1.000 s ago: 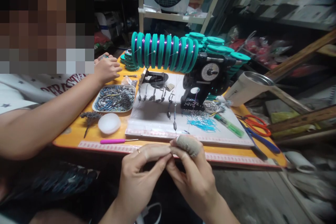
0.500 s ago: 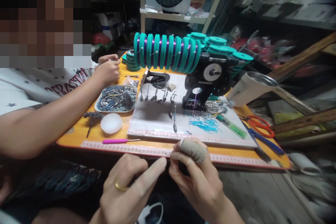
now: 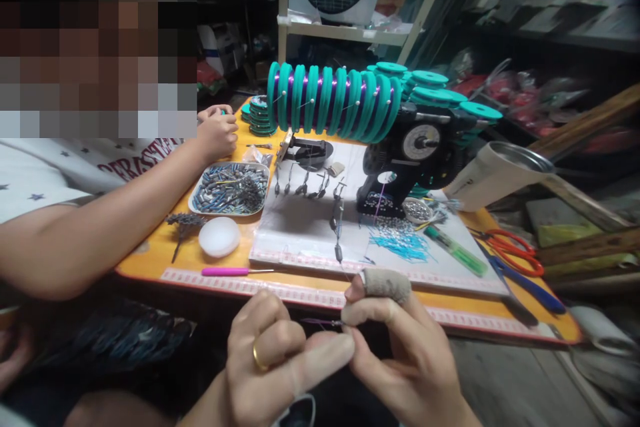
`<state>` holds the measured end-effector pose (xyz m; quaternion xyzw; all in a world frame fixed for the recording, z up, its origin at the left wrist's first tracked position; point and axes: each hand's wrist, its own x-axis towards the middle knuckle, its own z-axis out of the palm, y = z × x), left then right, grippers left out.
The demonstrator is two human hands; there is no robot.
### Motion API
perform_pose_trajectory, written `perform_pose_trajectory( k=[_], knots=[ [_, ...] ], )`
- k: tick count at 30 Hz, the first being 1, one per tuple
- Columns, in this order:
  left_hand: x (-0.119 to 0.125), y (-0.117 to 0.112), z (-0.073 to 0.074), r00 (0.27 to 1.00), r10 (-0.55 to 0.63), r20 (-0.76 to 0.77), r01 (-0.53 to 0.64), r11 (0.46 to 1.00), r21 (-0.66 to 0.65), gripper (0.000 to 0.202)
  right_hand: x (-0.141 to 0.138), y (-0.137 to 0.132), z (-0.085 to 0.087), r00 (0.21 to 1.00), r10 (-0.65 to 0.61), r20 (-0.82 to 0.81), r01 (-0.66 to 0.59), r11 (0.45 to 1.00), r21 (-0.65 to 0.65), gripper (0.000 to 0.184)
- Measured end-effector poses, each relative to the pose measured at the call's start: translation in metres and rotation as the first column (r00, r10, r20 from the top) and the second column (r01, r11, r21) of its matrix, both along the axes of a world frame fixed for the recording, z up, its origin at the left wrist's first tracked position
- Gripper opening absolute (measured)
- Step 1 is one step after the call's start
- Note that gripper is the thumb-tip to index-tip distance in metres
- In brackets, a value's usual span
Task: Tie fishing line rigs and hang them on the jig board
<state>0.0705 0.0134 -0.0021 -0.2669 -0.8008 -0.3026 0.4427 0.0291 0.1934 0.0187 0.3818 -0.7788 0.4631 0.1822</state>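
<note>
In front of the table edge, my right hand (image 3: 400,340) is closed, thumb and fingers pinching a small shiny metal piece (image 3: 337,323) on a thin purple line (image 3: 315,321). One of its fingers wears a thick grey wrap, another a pale cover. My left hand (image 3: 280,353), with a gold ring, has its fingers curled around the other end of that line, and its pale-covered thumb stretches toward the right fingertips. Just beyond, several dark weights (image 3: 339,252) dangle on lines over a white board (image 3: 300,233). A row of green spools (image 3: 335,100) wound with purple line hangs above.
A pink-handled hook (image 3: 225,271) lies by a paper ruler strip (image 3: 295,293). Left are a tray of small parts (image 3: 193,203) and a white bowl (image 3: 219,237). Right are blue strands (image 3: 400,243), a green cutter (image 3: 457,250), pliers (image 3: 530,287) and a tumbler (image 3: 495,177). A co-worker's arm (image 3: 125,227) rests at left.
Both hands have shifted right and slightly down in view, and the purple line with its metal piece now shows between them. The whole scene has moved a little to the right.
</note>
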Motion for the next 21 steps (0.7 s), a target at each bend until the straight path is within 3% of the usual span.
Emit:
perform_pose_trajectory(
  k=[9, 12, 14, 17, 19, 21],
  knots=[
    [-0.003, -0.004, 0.000, 0.999, -0.034, 0.008, 0.034, 0.999, 0.034, 0.025, -0.001, 0.008, 0.000, 0.999, 0.042, 0.027, -0.042, 0.999, -0.011, 0.018],
    [-0.001, -0.004, -0.007, 0.996, -0.076, 0.037, 0.068, 0.981, 0.181, 0.026, -0.001, 0.010, 0.002, 0.996, 0.068, 0.054, -0.068, 0.998, -0.001, 0.018],
    [-0.002, -0.003, -0.011, 0.973, -0.197, 0.119, 0.149, 0.934, 0.326, 0.026, -0.002, 0.010, 0.004, 0.994, 0.095, 0.057, -0.095, 0.995, 0.001, 0.018],
    [-0.007, -0.002, -0.009, 0.864, -0.445, 0.235, 0.279, 0.812, 0.512, 0.028, -0.002, 0.008, 0.009, 0.992, 0.123, 0.038, -0.123, 0.992, -0.006, 0.019],
    [-0.010, -0.003, -0.005, 0.809, -0.526, 0.263, 0.291, 0.746, 0.599, 0.027, -0.003, 0.005, 0.012, 0.992, 0.128, 0.022, -0.128, 0.992, 0.011, 0.019],
    [-0.012, -0.004, -0.002, 0.790, -0.544, 0.283, 0.267, 0.721, 0.639, 0.025, -0.003, 0.002, 0.015, 0.990, 0.143, 0.001, -0.143, 0.989, 0.027, 0.019]
  ],
)
